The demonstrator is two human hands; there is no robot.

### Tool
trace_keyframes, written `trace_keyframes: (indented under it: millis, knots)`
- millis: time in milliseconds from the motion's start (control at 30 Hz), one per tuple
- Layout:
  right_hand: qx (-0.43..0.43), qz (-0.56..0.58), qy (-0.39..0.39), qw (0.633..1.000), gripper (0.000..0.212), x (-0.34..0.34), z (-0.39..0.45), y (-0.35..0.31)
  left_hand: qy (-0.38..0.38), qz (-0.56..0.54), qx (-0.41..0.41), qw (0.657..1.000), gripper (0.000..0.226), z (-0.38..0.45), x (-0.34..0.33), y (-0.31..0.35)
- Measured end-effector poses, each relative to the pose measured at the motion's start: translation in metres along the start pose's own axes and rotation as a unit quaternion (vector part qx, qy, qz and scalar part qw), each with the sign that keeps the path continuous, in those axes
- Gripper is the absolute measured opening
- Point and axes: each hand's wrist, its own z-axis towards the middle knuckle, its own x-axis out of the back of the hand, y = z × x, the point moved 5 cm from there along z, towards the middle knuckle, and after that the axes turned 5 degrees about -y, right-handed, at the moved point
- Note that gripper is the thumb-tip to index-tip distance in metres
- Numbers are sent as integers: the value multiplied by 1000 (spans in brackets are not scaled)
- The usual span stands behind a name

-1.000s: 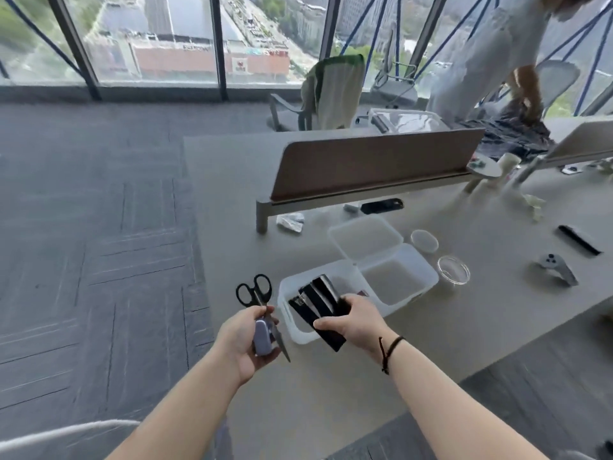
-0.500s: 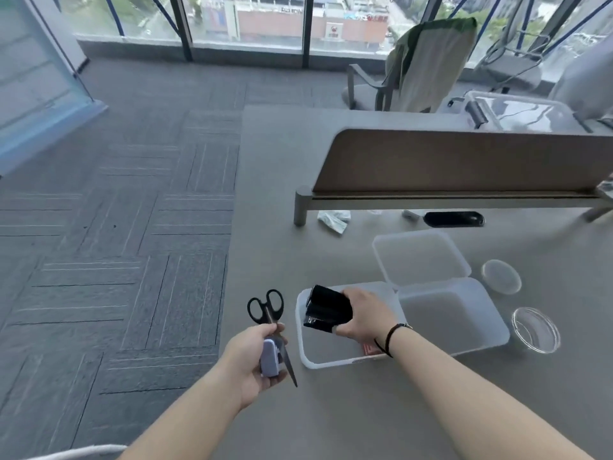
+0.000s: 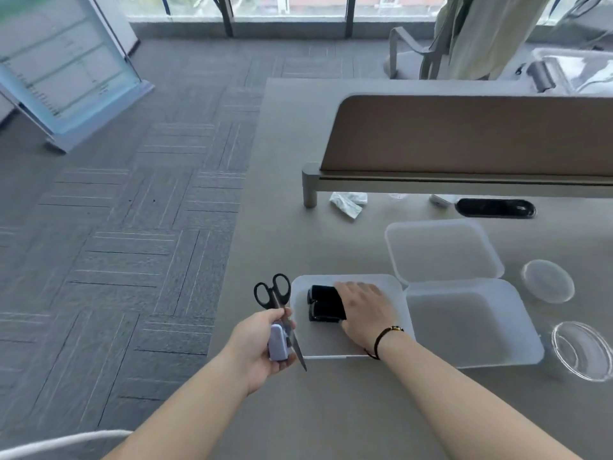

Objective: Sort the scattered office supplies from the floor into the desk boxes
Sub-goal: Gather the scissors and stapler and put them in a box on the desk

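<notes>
With the right hand (image 3: 363,308) gripping the black clips (image 3: 325,303) low inside the near box (image 3: 331,351) on the desk (image 3: 331,410), release them flat while the left hand (image 3: 262,346) holds scissors (image 3: 275,303) and a small lilac item (image 3: 277,341) clear.

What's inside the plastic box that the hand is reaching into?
The near translucent plastic box holds black clips, which the right hand grips. That hand covers their right part and the box floor beneath it.
</notes>
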Motion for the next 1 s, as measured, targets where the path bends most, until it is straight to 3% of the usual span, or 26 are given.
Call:
trace_keyframes:
  millis: [167,300,400,500,600,733,1000]
  knots:
    - [117,-13,68,991,52,2,2,-31,5,-1,-2,1000,15,4,-6,-1]
    - [169,-85,29,982,30,-3,11,-49,5,-1,-3,1000,11,8,-6,0]
    - [191,-167,18,967,35,-5,12,-50,10,3,-3,1000,11,10,-4,-3]
    - [214,-205,25,955,12,-6,10,-43,11,7,-3,1000,11,11,-6,-8]
    - [205,-230,7,951,14,-7,6,-30,4,6,4,1000,14,11,-13,-14]
    - [178,-226,-36,957,35,1,-2,-15,7,8,7,1000,14,13,-16,-19]
    - [121,-235,-104,959,38,8,-11,4,8,1,8,1000,10,16,-15,-21]
